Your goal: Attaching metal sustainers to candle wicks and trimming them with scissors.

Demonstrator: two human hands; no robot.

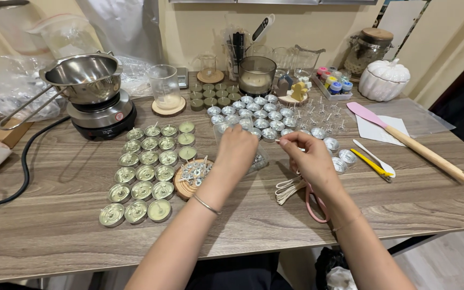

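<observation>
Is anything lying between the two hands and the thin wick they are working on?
Nothing visible. The right hand pinches the thin wick at its fingers, and the left hand sits just beside it above the empty foil cups. What the left fingers grip is hidden.

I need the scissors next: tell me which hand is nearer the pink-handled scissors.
Right. The right hand hovers directly above the pink-handled scissors, whose loops show beneath its wrist. The left hand is farther to their left, over the round wooden coaster.

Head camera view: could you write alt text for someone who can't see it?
Two hands, left and right, pinch a thin wick above a wooden table. Rows of tealight cups lie left, a pot on a hotplate behind.
</observation>
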